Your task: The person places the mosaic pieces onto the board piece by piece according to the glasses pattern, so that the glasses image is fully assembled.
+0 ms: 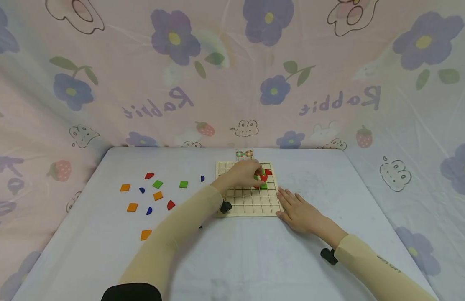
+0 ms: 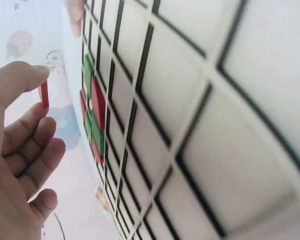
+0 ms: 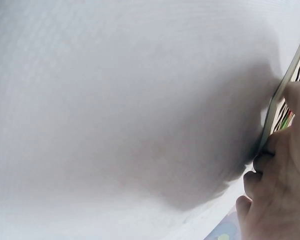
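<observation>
Left hand (image 1: 241, 173): above the far part of the board, its thumb and forefinger pinching one red piece (image 2: 44, 95) on edge, clear of the grid; remaining fingers loosely bent.

Right hand (image 1: 300, 212): laid flat, fingers extended, at the right edge of the board, touching it; holding nothing.

Board (image 1: 251, 205): one, pale, square-gridded with dark grooves, lying flat on the white counter (image 1: 255, 259).

Pieces on board: a cluster of red and green pieces (image 1: 268, 172) in the far right part, partly covered by the left hand; exact count cannot be told.

Loose pieces, left of the board: four orange squares (image 1: 132, 207); two green squares (image 1: 183, 184); two red wedges (image 1: 170, 205); three blue half-rounds (image 1: 149, 210); spread apart. One dark piece (image 1: 200, 227), mostly hidden beside the left sleeve (image 1: 180, 225).

Card (image 1: 244, 154): one, patterned, just beyond the board's far edge.

Backdrop (image 1: 225, 92): pink cloth with purple flowers, behind the counter.
</observation>
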`<state>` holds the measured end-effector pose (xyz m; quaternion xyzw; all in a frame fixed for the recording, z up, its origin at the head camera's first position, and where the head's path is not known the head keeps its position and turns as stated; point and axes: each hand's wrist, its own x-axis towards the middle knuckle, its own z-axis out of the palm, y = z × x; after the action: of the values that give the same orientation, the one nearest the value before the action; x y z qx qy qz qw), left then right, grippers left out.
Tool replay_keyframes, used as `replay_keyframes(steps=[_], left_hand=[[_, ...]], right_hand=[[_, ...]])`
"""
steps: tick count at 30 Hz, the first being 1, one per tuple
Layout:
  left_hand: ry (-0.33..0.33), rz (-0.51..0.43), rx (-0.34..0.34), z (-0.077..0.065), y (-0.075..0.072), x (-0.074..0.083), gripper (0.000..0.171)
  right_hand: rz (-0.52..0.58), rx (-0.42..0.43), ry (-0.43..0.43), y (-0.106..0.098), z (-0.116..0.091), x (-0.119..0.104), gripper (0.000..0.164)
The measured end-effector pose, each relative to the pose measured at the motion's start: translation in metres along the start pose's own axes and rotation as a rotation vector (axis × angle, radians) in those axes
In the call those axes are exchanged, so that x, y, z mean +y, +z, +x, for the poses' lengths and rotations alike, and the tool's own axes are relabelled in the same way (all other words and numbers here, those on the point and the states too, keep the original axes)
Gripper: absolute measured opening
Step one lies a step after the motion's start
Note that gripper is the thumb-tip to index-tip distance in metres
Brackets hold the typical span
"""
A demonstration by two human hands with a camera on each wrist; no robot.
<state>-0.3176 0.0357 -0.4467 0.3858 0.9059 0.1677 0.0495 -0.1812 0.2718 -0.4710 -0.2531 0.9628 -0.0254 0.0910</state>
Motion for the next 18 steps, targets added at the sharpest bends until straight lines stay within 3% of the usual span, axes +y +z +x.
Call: replay_keyframes(steps=[10,18], left_hand=[[0.022,0.088,-0.027,0.016,0.012,0.013,0.031],[0.000,0.038,-0.053,0.023,0.017,0.015,0.030]], right_hand=[[-0.004,0.016,-0.013,-0.001,0.000,-0.001,0.068],[0.001,0.020,-0.014,-0.001,-0.001,-0.002,0.068]])
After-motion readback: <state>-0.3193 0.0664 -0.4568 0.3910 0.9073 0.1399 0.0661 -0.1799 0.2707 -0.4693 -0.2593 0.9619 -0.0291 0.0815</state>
